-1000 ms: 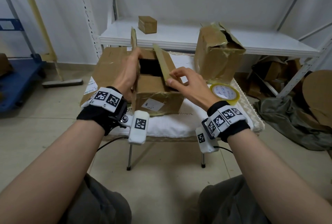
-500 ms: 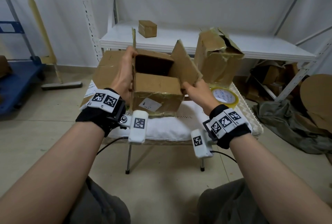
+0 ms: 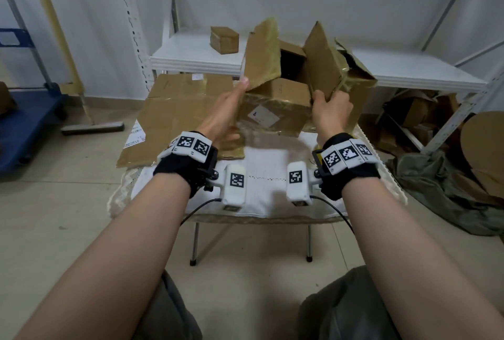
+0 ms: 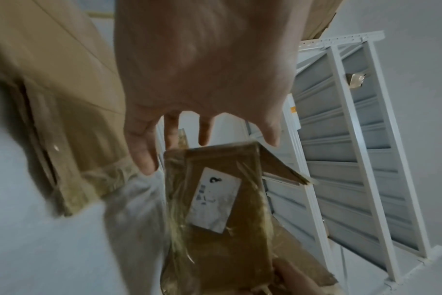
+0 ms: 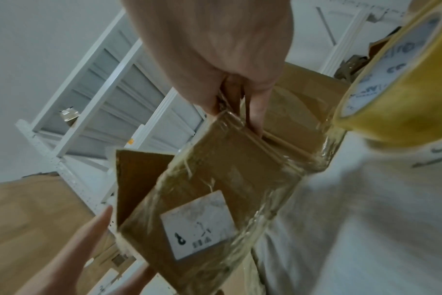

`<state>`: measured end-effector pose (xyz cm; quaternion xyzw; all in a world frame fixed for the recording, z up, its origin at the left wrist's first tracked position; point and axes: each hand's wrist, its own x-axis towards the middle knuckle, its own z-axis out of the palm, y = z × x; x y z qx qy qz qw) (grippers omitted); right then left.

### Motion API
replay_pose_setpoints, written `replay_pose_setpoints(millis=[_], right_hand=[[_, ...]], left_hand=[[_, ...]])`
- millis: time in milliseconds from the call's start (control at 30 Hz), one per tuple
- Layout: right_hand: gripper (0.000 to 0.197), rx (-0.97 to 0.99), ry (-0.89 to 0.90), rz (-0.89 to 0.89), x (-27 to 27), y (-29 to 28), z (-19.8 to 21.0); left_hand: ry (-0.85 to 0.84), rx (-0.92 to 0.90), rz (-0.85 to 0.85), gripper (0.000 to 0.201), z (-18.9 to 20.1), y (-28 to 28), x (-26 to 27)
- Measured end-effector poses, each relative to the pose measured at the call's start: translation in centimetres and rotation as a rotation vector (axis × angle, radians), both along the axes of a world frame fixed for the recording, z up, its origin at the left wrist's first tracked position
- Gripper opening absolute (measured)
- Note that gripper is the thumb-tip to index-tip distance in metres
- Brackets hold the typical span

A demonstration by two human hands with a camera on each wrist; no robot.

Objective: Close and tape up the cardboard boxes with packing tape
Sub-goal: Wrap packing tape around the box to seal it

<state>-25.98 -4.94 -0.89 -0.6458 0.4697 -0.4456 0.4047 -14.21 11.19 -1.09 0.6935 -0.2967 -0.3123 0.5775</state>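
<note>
The desk (image 3: 261, 176), a small folding one under a white cloth, carried a flattened cardboard sheet (image 3: 177, 110) overhanging its left edge and, toward the far right corner, a second open box (image 3: 360, 86) with torn flaps. In front of that stood the task's cardboard box (image 3: 272, 110), tilted and apparently lifted off the cloth, its white label (image 3: 263, 116) facing the person and its two side flaps standing up with the dark opening between them. The left hand (image 3: 223, 113) lay against the box's left side with fingers (image 4: 144, 151) straight and spread, not wrapped round anything. The right hand (image 3: 330, 113) had its fingers (image 5: 257, 111) curled over the lower edge of the right flap (image 3: 321, 64), pinching it. The roll of packing tape (image 5: 404, 79) sat just beside the right wrist near the desk's right edge. The old glossy tape on the box walls looked slippery, so the flat left palm could probably lose the tilted box; a hard pull on the pinched flap might tear its worn crease, and the box could knock the open one behind.
</note>
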Motion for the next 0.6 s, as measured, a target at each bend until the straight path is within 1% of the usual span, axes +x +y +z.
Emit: replay_pose_setpoints(millis=[100, 200, 367, 433, 533, 600], right_hand=[[0.031, 0.006, -0.051, 0.017, 0.8, -0.6, -0.3], [0.037, -0.025, -0.065, 0.088, 1.6, -0.4, -0.8], [0.027, -0.100, -0.055, 0.120, 2.4, -1.2, -1.9], [0.027, -0.088, -0.068, 0.114, 2.4, -2.1, -2.3], [0.026, -0.076, -0.069, 0.069, 2.4, -2.5, -2.9], [0.030, -0.075, -0.071, 0.048, 2.5, -2.5, -3.1]], left_hand=[[0.018, -0.047, 0.014, 0.058, -1.3, -2.0, 0.6], [0.137, -0.080, 0.039, 0.050, -2.7, -3.4, 1.2], [0.300, -0.104, 0.107, 0.033, -3.8, -5.7, 1.9], [0.319, -0.101, 0.124, 0.038, -4.1, -6.3, 2.0], [0.360, -0.081, 0.144, 0.066, -4.6, -7.2, 1.8], [0.339, -0.050, 0.157, 0.079, -6.5, -8.9, 3.2]])
